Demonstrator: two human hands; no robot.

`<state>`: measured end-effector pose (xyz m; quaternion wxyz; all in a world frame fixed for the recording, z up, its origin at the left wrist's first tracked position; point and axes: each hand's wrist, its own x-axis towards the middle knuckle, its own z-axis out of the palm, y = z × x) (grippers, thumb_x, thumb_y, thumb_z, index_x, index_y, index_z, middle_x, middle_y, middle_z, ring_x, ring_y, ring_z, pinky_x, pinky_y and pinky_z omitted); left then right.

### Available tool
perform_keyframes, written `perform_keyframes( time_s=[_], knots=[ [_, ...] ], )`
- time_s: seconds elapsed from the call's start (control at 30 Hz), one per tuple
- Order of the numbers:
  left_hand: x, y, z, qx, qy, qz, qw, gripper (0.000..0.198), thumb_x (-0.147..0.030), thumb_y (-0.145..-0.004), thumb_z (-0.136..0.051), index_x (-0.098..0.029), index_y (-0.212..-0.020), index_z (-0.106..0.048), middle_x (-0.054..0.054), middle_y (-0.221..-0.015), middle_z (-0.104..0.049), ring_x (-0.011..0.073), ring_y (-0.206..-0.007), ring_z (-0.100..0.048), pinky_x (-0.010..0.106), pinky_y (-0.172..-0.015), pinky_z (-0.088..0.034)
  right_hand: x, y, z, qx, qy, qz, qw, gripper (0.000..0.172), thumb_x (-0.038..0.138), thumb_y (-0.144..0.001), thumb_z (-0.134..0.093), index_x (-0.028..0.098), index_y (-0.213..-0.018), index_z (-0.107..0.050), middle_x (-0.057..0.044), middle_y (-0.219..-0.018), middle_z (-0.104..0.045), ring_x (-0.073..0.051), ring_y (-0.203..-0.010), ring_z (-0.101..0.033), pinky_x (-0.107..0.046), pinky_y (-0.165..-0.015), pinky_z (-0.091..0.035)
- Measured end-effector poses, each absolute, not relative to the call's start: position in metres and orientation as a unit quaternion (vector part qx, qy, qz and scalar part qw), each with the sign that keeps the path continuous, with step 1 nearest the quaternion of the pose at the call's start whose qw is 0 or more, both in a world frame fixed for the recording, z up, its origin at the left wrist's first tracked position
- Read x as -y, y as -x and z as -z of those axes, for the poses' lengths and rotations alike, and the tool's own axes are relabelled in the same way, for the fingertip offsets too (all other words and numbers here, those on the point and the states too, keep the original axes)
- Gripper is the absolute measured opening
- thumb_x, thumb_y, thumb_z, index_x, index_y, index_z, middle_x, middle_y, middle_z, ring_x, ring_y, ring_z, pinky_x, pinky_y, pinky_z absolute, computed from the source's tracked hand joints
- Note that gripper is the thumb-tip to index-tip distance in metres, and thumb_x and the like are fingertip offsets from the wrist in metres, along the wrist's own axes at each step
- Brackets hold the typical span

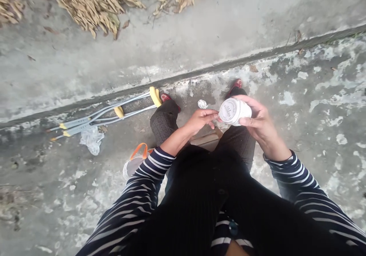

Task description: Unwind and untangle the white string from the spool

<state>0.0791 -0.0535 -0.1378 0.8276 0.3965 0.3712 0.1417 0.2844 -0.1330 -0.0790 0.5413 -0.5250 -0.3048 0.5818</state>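
Observation:
My right hand [257, 120] is wrapped round a small white jar [234, 111], its round labelled lid facing me. My left hand [201, 119] is beside it with fingers curled together, the fingertips at the lid's edge; whether they pinch anything is too small to see. Both hands are held over my knees, and I sit above a concrete floor. A crumpled bit of white foil or paper [202, 103] lies on the ground just beyond my left hand.
A pair of metal crutches [100, 118] with yellow grips lies on the floor at left, along a groove in the concrete. Near them lie a clear plastic bag [92, 139] and a container with an orange handle [134, 160]. Dry leaves [91, 4] are heaped at the far top.

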Motion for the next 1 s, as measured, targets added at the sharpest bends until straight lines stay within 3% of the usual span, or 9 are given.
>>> perform_keyframes(
  time_s=[0.17, 0.3, 0.43, 0.5, 0.57, 0.67, 0.8, 0.9, 1.0],
  knots=[
    [0.045, -0.1, 0.13, -0.387, -0.491, -0.151, 0.766, 0.017, -0.028, -0.081, -0.084, -0.013, -0.088, -0.081, 0.001, -0.066, -0.071, 0.0121, -0.058, -0.064, 0.024, -0.062, -0.055, 0.137, -0.297, 0.063, 0.3, 0.509, -0.608, 0.531, 0.063, 0.047, -0.057, -0.101, 0.028, -0.113, -0.08, -0.003, -0.111, -0.076, -0.023, -0.1, -0.068, -0.038, -0.091, -0.058],
    [0.059, -0.112, 0.11, -0.35, -0.549, -0.191, 0.735, 0.026, -0.029, -0.089, -0.074, -0.017, -0.111, -0.079, 0.0, -0.071, -0.073, 0.012, -0.058, -0.062, 0.024, -0.063, -0.054, 0.141, -0.311, 0.051, 0.301, 0.505, -0.586, 0.559, 0.062, 0.041, -0.056, -0.102, 0.03, -0.113, -0.081, -0.002, -0.111, -0.076, -0.021, -0.1, -0.068, -0.036, -0.091, -0.057],
    [0.07, -0.114, 0.084, -0.32, -0.627, -0.195, 0.683, 0.037, -0.042, -0.09, -0.075, -0.02, -0.119, -0.076, -0.001, -0.069, -0.071, 0.0121, -0.055, -0.06, 0.024, -0.061, -0.052, 0.143, -0.319, 0.034, 0.33, 0.521, -0.549, 0.564, 0.062, 0.04, -0.061, -0.1, 0.032, -0.119, -0.08, -0.002, -0.114, -0.076, -0.023, -0.103, -0.068, -0.041, -0.096, -0.057],
    [0.07, -0.114, 0.074, -0.311, -0.637, -0.205, 0.675, 0.039, -0.052, -0.089, -0.074, -0.02, -0.113, -0.076, -0.002, -0.062, -0.067, 0.0114, -0.05, -0.056, 0.024, -0.055, -0.049, 0.143, -0.318, 0.024, 0.346, 0.522, -0.538, 0.565, 0.063, 0.041, -0.059, -0.101, 0.031, -0.119, -0.08, -0.003, -0.115, -0.077, -0.023, -0.103, -0.069, -0.042, -0.097, -0.058],
    [0.07, -0.113, 0.065, -0.298, -0.653, -0.227, 0.658, 0.038, -0.057, -0.092, -0.069, -0.02, -0.095, -0.076, -0.002, -0.059, -0.064, 0.0108, -0.048, -0.055, 0.023, -0.054, -0.048, 0.144, -0.313, 0.012, 0.359, 0.514, -0.526, 0.574, 0.063, 0.041, -0.056, -0.102, 0.031, -0.115, -0.081, -0.002, -0.109, -0.077, -0.022, -0.098, -0.069, -0.041, -0.093, -0.059],
    [0.07, -0.108, 0.054, -0.288, -0.677, -0.28, 0.617, 0.04, -0.054, -0.096, -0.063, -0.02, -0.077, -0.072, 0.001, -0.064, -0.068, 0.0111, -0.052, -0.058, 0.024, -0.058, -0.049, 0.145, -0.3, -0.005, 0.396, 0.499, -0.499, 0.588, 0.06, 0.036, -0.054, -0.104, 0.03, -0.11, -0.082, 0.0, -0.104, -0.078, -0.02, -0.093, -0.069, -0.039, -0.089, -0.06],
    [0.072, -0.091, 0.039, -0.309, -0.678, -0.345, 0.571, 0.04, -0.049, -0.092, -0.07, -0.019, -0.065, -0.069, 0.006, -0.082, -0.076, 0.0162, -0.07, -0.066, 0.027, -0.065, -0.053, 0.142, -0.278, -0.024, 0.47, 0.493, -0.466, 0.564, 0.059, 0.033, -0.055, -0.104, 0.029, -0.11, -0.083, -0.002, -0.117, -0.078, -0.022, -0.106, -0.07, -0.042, -0.098, -0.06],
    [0.068, -0.077, 0.029, -0.323, -0.654, -0.383, 0.568, 0.038, -0.049, -0.091, -0.073, -0.019, -0.068, -0.072, 0.006, -0.08, -0.076, 0.0187, -0.078, -0.07, 0.029, -0.073, -0.056, 0.129, -0.263, -0.034, 0.492, 0.486, -0.46, 0.557, 0.06, 0.034, -0.054, -0.104, 0.028, -0.11, -0.082, -0.001, -0.109, -0.078, -0.021, -0.098, -0.07, -0.042, -0.094, -0.062],
    [0.059, -0.065, 0.019, -0.298, -0.589, -0.415, 0.626, 0.034, -0.052, -0.09, -0.077, -0.019, -0.081, -0.077, 0.003, -0.069, -0.073, 0.0167, -0.067, -0.069, 0.029, -0.069, -0.056, 0.109, -0.251, -0.042, 0.485, 0.451, -0.476, 0.579, 0.062, 0.036, -0.052, -0.106, 0.028, -0.108, -0.082, -0.001, -0.101, -0.077, -0.019, -0.089, -0.07, -0.037, -0.084, -0.064]
  ],
)
